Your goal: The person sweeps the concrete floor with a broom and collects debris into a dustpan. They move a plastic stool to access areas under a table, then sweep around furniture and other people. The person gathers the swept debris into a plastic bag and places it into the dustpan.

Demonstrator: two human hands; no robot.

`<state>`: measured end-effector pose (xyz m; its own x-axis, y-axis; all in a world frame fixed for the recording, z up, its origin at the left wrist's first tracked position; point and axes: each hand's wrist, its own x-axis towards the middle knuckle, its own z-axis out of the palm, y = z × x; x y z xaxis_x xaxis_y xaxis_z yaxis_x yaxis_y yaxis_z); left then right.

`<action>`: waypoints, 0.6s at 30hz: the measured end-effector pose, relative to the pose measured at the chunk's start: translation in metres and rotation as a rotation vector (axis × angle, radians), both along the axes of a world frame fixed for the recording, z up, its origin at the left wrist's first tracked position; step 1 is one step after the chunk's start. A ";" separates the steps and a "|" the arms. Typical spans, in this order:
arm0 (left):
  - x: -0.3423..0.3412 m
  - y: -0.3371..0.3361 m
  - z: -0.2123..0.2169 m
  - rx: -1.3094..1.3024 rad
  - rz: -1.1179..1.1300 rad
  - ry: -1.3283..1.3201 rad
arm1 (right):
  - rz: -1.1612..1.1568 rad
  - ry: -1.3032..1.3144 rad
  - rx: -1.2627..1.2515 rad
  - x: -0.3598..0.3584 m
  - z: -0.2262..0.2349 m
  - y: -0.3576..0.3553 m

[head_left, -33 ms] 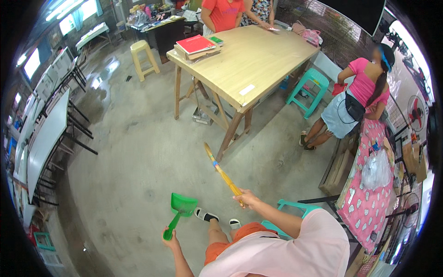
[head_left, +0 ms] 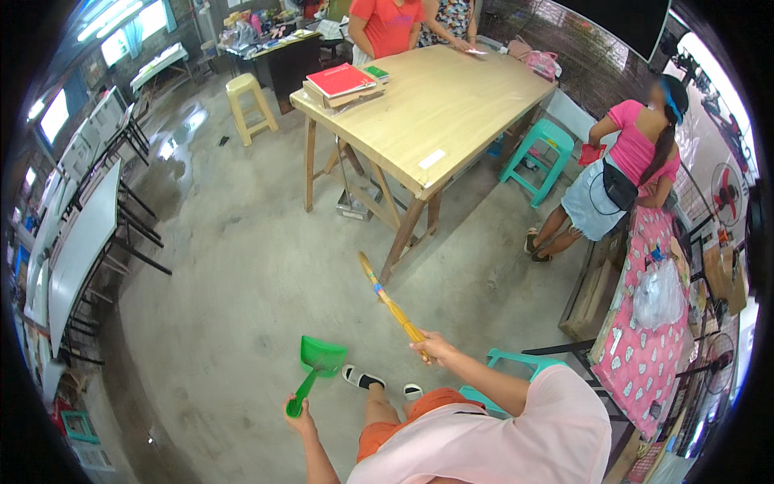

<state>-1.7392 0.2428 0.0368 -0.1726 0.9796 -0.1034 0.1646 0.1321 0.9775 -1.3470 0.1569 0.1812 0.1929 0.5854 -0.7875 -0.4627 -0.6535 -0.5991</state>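
My left hand (head_left: 299,415) is closed around the handle of a green dustpan (head_left: 322,356), whose pan points away from me, left of my shoes. In my right hand (head_left: 434,348) is a yellow-brown broom (head_left: 397,311) with a blue band partway along it. The broom slants up and left from my fist, and its narrow far end appears near a leg of the big wooden table. Grey concrete floor (head_left: 242,282) lies beneath both tools. I cannot tell whether either tool touches it.
A large wooden table (head_left: 451,97) stands ahead, with two people behind it. Another person in pink stands by a pink-covered table (head_left: 633,363) at right. Teal stools (head_left: 542,153) stand near the big table and behind my right arm. White tables (head_left: 85,250) line the left side.
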 end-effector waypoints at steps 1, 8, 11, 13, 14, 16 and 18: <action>0.005 0.018 0.007 -0.005 -0.023 0.006 | -0.020 -0.020 0.015 -0.002 0.001 0.005; 0.033 0.124 0.012 0.038 -0.138 -0.036 | -0.155 -0.006 0.032 -0.033 -0.017 0.064; 0.042 0.156 0.013 -0.007 -0.166 0.004 | -0.259 -0.021 0.077 -0.053 -0.021 0.094; 0.039 0.181 0.006 0.037 -0.221 0.081 | -0.338 0.057 0.064 -0.068 -0.006 0.125; 0.042 0.190 0.005 0.027 -0.229 0.122 | -0.389 0.076 0.061 -0.069 -0.001 0.140; 0.056 0.209 0.006 0.017 -0.257 0.190 | -0.400 0.043 0.073 -0.070 -0.008 0.170; 0.066 0.225 0.004 -0.007 -0.255 0.188 | -0.377 -0.030 0.062 -0.068 -0.019 0.199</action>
<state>-1.6736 0.4679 0.0411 0.0613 0.9931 -0.0998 0.3712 0.0701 0.9259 -1.4150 0.3559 0.1621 0.4266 0.5154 -0.7432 -0.6451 -0.4026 -0.6495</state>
